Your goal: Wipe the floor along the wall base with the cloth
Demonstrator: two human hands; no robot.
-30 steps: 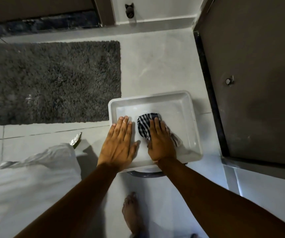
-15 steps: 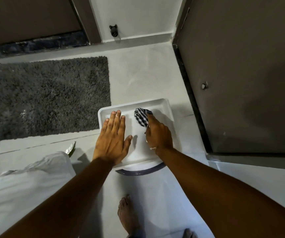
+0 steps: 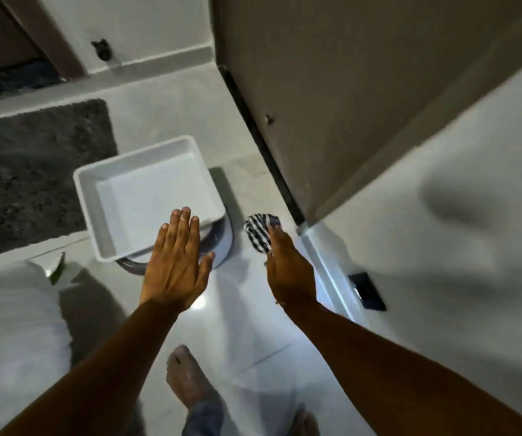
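Note:
The cloth (image 3: 259, 231) is a bunched, dark-and-white striped rag. My right hand (image 3: 288, 269) grips it low over the pale tiled floor (image 3: 247, 316), close to the corner where the brown door (image 3: 332, 99) meets the white wall base (image 3: 325, 265). Whether the cloth touches the floor I cannot tell. My left hand (image 3: 176, 262) is spread flat, fingers apart, holding nothing, over the near edge of the white rectangular tray (image 3: 146, 196). The tray is empty.
The tray rests on a round grey object (image 3: 218, 250). A dark shaggy mat (image 3: 30, 171) lies at left. White fabric (image 3: 11, 335) covers the lower left. My bare feet (image 3: 187, 376) stand below. A black wall socket (image 3: 367, 291) and a doorstop (image 3: 104, 51) are on the walls.
My right hand lifted the cloth out of the tray and carried it right, down to the floor by the door corner. The view swung right; my left hand stayed spread near the tray.

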